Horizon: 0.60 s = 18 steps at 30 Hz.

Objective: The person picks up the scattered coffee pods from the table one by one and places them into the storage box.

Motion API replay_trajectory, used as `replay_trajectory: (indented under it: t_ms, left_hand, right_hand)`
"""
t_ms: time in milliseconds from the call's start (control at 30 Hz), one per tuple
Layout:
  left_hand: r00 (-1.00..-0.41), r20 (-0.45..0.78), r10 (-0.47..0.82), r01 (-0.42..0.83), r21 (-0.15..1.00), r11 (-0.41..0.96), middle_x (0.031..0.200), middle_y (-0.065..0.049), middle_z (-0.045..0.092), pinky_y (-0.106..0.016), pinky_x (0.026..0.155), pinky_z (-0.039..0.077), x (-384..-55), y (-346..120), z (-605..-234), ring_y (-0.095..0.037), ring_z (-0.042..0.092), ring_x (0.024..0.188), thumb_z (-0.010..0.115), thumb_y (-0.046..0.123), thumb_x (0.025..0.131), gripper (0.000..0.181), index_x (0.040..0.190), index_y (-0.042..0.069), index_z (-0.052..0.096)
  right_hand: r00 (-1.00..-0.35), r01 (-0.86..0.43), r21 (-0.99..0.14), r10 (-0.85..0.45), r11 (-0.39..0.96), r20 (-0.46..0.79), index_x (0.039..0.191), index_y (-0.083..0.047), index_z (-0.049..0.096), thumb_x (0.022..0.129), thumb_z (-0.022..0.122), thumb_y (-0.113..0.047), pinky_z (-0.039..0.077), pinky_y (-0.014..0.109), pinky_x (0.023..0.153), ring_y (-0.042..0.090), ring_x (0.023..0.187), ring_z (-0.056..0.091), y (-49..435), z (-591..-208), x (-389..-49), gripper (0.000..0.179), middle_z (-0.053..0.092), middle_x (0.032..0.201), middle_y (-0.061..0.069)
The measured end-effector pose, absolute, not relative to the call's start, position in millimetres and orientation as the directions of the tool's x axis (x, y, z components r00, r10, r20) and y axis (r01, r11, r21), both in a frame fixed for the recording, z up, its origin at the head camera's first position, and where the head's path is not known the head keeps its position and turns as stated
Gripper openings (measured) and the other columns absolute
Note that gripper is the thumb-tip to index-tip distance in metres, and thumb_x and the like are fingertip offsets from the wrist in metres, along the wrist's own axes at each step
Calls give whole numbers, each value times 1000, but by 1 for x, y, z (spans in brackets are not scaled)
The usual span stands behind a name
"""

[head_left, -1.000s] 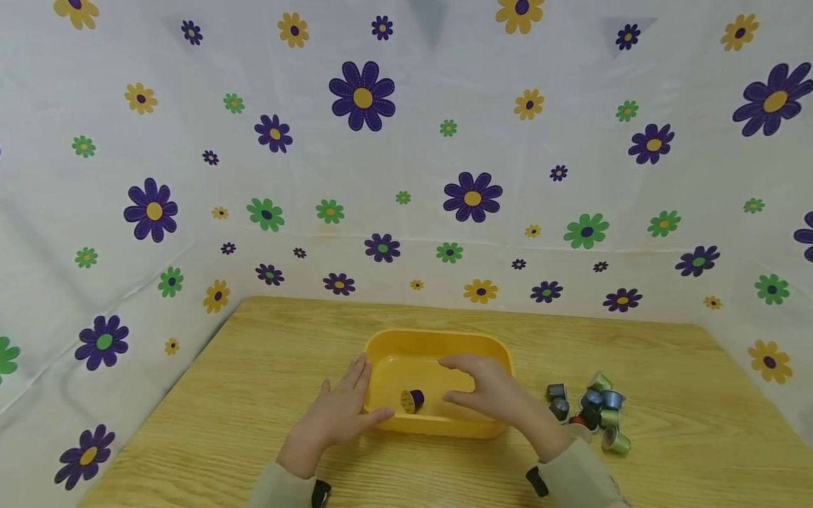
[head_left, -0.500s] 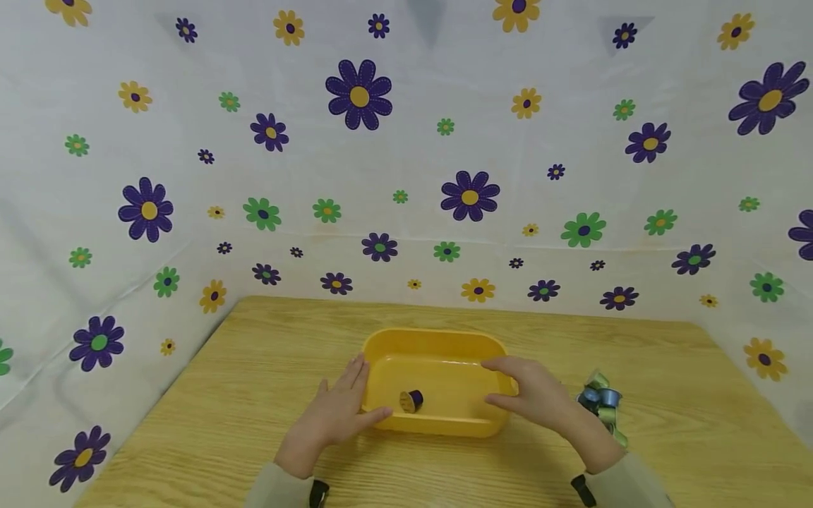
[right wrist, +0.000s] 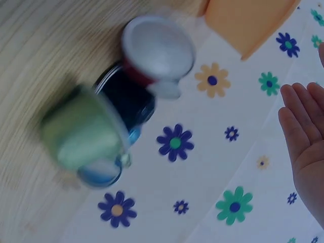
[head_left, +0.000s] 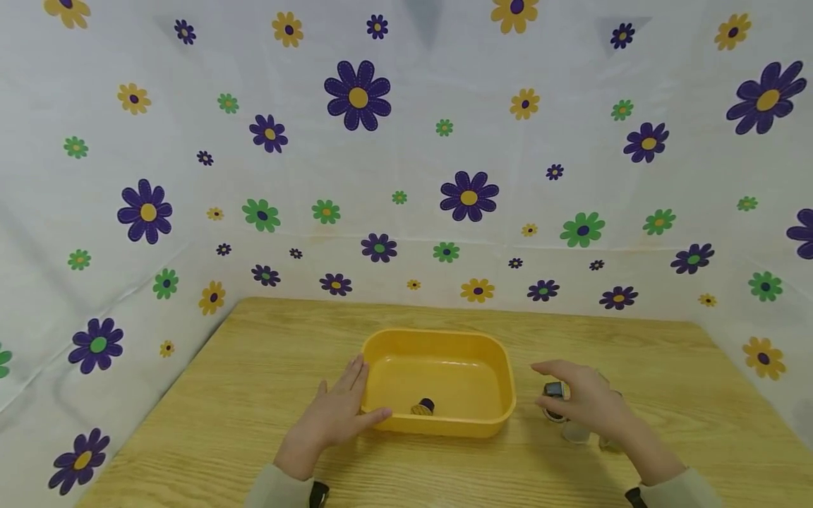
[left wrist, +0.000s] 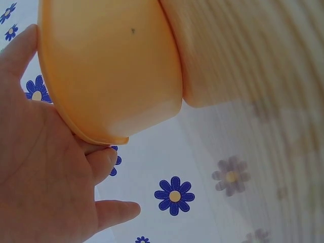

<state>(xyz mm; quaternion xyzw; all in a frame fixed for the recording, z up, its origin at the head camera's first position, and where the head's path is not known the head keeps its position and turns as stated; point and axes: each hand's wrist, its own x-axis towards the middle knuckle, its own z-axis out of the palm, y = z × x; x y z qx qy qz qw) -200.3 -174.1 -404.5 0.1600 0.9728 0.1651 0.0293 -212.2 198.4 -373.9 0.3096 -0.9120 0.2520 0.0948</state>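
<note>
Left hand (head_left: pixel 333 416), fingers extended, touches the yellow tray (head_left: pixel 444 426) at lower centre of the head view; one dark capsule (head_left: pixel 425 406) lies inside. At lower right, the right hand (head_left: pixel 591 400), gripping nothing, hovers by more capsules (head_left: pixel 555 390).

tub (head_left: pixel 444 426): yellow | cloth (head_left: pixel 406 155): white, flowered | blurred capsule (right wrist: pixel 83 132): seemingly green
</note>
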Motion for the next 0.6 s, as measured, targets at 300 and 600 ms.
replay_trajectory:
  t_ms: [300,600]
  left_hand:
    - [-949,-6,316,296,336,894,146,-15,9,-62,96,11,-199,-172,-403,-28,10,132,46,56,84,86,138,-5,19]
    - [-948,-12,319,297,334,895,146,-15,8,-62,95,12,-201,-171,-404,-28,9,132,46,56,84,86,138,-5,18]
  right_hand:
    - [-829,-554,-371,-449,746,335,107,7,59,72,72,-8,47,44,73,34,92,57,248,-375,-210,41,60,104,19]
    - [-844,-529,-314,-450,788,292,105,9,59,71,72,-8,47,44,72,36,92,56,273,-380,-211,40,60,102,21]
